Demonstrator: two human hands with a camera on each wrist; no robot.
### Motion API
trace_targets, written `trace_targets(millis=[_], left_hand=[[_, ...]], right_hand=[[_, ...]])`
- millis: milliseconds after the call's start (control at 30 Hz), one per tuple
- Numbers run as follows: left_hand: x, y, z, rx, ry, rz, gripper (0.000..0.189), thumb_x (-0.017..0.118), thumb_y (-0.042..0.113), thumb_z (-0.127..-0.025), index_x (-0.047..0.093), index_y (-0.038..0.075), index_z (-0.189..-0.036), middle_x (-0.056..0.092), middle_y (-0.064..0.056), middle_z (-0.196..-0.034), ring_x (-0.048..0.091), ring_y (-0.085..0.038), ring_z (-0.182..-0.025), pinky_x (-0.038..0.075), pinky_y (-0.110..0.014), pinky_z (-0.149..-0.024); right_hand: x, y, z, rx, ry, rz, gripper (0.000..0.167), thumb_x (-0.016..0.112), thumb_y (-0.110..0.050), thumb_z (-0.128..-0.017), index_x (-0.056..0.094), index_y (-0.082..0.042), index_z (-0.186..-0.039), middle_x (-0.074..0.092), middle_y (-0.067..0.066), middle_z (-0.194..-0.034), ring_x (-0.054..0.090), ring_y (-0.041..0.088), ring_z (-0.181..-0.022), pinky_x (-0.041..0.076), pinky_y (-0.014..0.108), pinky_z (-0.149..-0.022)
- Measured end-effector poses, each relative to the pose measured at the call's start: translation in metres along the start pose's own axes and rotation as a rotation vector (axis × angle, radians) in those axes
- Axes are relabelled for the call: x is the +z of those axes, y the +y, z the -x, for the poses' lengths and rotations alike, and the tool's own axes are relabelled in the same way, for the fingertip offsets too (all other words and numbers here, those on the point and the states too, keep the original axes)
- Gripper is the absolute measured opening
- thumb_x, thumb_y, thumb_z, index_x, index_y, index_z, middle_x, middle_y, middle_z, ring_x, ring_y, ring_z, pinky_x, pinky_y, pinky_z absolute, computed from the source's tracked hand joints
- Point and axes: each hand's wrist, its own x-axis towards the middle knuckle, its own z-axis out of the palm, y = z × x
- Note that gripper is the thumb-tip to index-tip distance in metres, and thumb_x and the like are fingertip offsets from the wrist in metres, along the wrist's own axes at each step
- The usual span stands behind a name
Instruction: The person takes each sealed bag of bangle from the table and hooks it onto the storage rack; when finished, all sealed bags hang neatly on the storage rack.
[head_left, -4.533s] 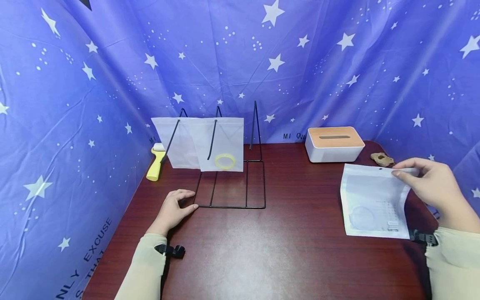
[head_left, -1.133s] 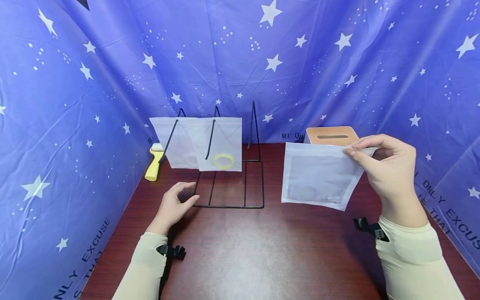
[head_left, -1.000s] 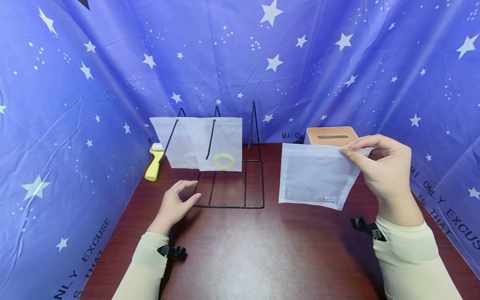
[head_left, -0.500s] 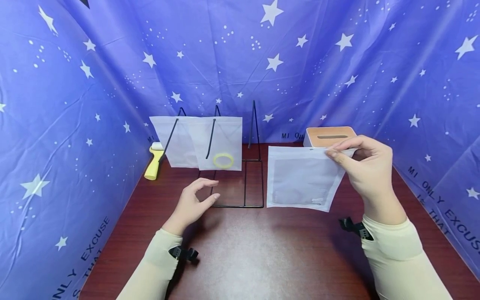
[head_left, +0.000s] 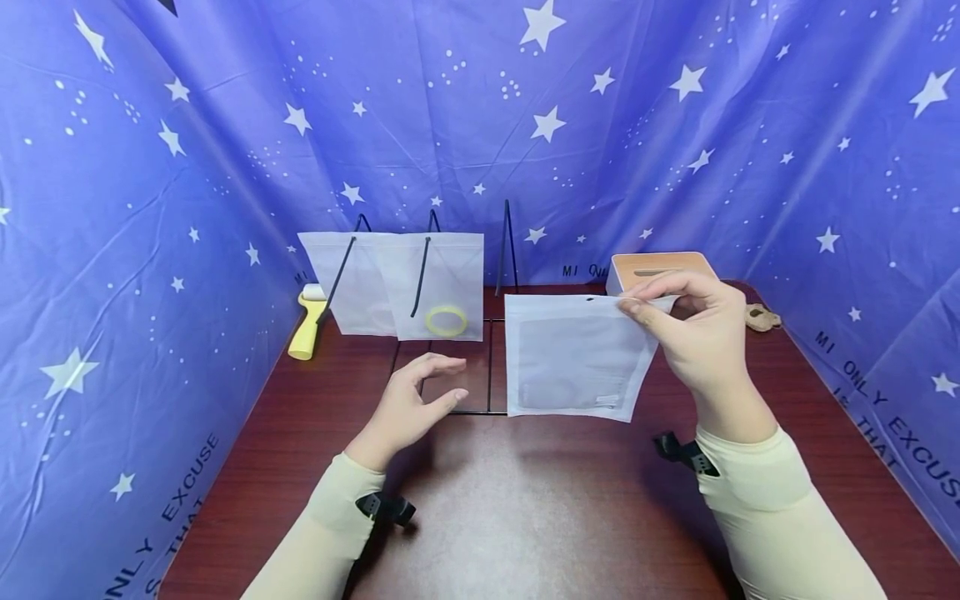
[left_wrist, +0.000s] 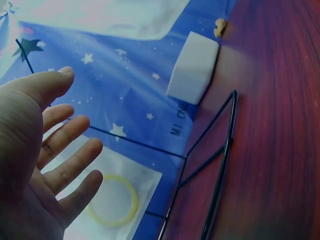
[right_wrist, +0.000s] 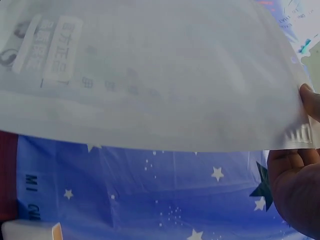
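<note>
My right hand (head_left: 701,337) pinches the top right corner of a white zip pouch (head_left: 573,358), which hangs in the air before the right part of a black wire rack (head_left: 490,367). A small dark hole shows in the pouch's top edge, and faint print in the right wrist view. My left hand (head_left: 412,404) hovers over the rack's front with fingers relaxed and parted, holding nothing. Two similar pouches hang on the rack's left and middle hooks. The middle pouch (head_left: 457,275) has a yellow ring (head_left: 446,321) showing through it. The right hook (head_left: 507,250) carries nothing.
A white tissue box (head_left: 660,267) with a wooden lid stands at the back right, partly behind my right hand. Beside it lies a small tan object (head_left: 762,317). A yellow-handled roller (head_left: 306,329) lies at the left edge. Starry blue cloth (head_left: 637,125) surrounds the table.
The right hand has carried the pouch leftward from the table's right side, now overlapping the rack. My left hand has left the rack's front left corner and moved right.
</note>
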Motion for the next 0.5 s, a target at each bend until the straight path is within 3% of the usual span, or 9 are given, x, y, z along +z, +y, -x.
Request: trace_targets(millis=[133, 300, 500], left_hand=[[0.006, 0.004, -0.002, 0.019, 0.004, 0.005, 0.043, 0.085, 0.01, -0.089, 0.071, 0.011, -0.13, 0.072, -0.01, -0.123, 0.067, -0.025, -0.116, 0.053, -0.048, -0.097], [0.011, 0.006, -0.002, 0.009, -0.011, 0.041, 0.043, 0.085, 0.011, -0.089, 0.071, 0.01, -0.13, 0.073, -0.006, -0.123, 0.07, -0.029, -0.112, 0.055, -0.051, -0.096], [0.019, 0.008, -0.003, -0.013, -0.028, 0.109, 0.031, 0.085, 0.013, -0.09, 0.074, 0.017, -0.119, 0.073, 0.002, -0.115, 0.069, -0.022, -0.107, 0.058, -0.044, -0.093]], right_hand=[[0.011, 0.002, -0.001, -0.016, -0.031, 0.014, 0.015, 0.074, 0.031, -0.073, 0.065, 0.022, -0.081, 0.076, 0.02, -0.082, 0.075, 0.023, -0.073, 0.044, 0.02, -0.048], [0.028, 0.005, -0.003, -0.007, -0.082, -0.014, 0.014, 0.074, 0.03, -0.075, 0.066, 0.02, -0.082, 0.075, 0.023, -0.082, 0.074, 0.025, -0.074, 0.052, 0.022, -0.055], [0.042, 0.011, -0.002, 0.003, -0.091, -0.053, 0.014, 0.072, 0.031, -0.076, 0.066, 0.02, -0.083, 0.074, 0.024, -0.083, 0.074, 0.026, -0.076, 0.057, 0.025, -0.064]])
